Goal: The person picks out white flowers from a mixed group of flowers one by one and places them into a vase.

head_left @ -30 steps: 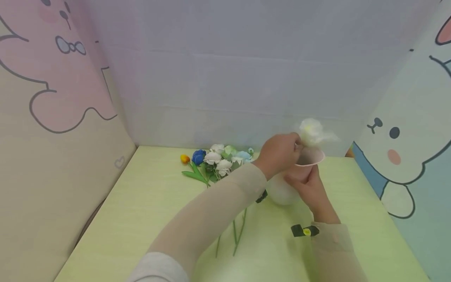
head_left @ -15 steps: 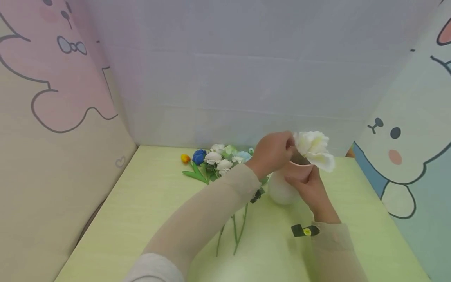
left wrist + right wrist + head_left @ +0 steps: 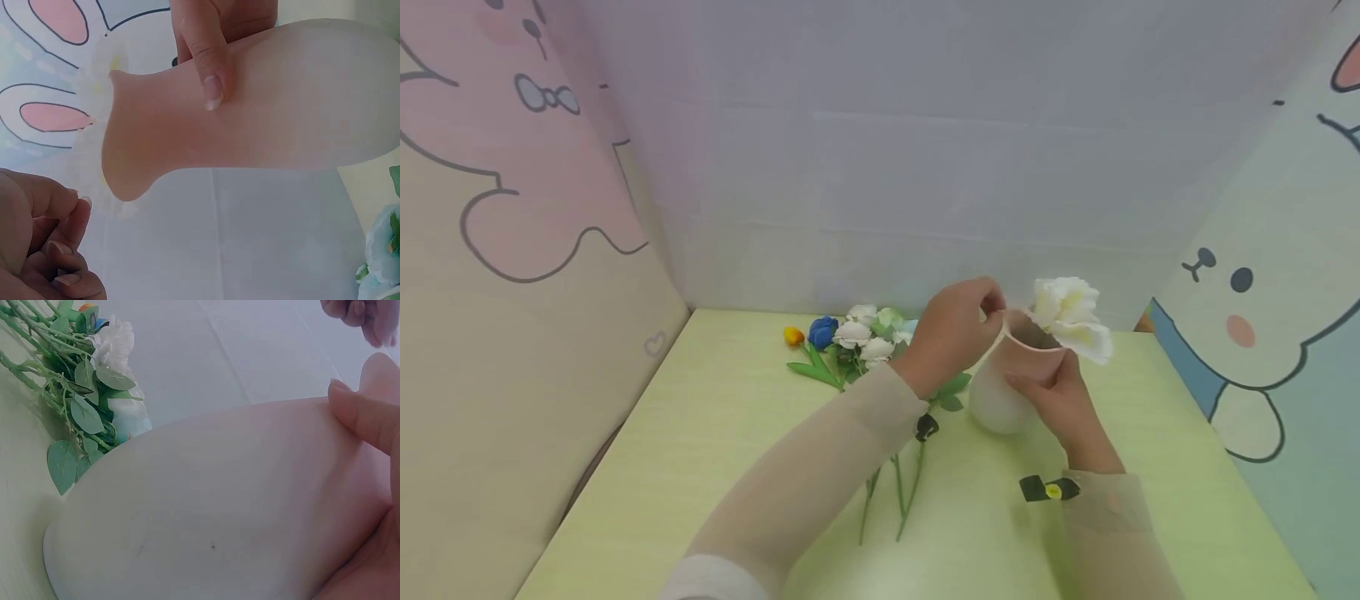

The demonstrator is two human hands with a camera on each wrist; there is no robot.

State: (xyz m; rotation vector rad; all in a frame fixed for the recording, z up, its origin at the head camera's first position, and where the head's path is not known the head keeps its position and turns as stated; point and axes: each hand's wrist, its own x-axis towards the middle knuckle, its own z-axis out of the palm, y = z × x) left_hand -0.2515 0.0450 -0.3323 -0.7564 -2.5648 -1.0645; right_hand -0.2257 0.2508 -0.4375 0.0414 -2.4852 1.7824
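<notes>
A pink-and-white vase stands on the right half of the table. My right hand grips its neck, the thumb lying along the near side. One white artificial flower leans out of the mouth to the right, its stem down inside and hidden. Left of the rim is my left hand, fingers loosely curled and holding nothing; in the left wrist view its fingertips are just short of the rim.
A bunch of artificial flowers lies left of the vase: white roses, a blue rose and an orange tulip, their green stems pointing toward me. Printed cloth walls enclose the table.
The white flower has tipped down and right to rest at the vase's rim. My left hand has let go of it and drawn back left. My right hand keeps its grip.
</notes>
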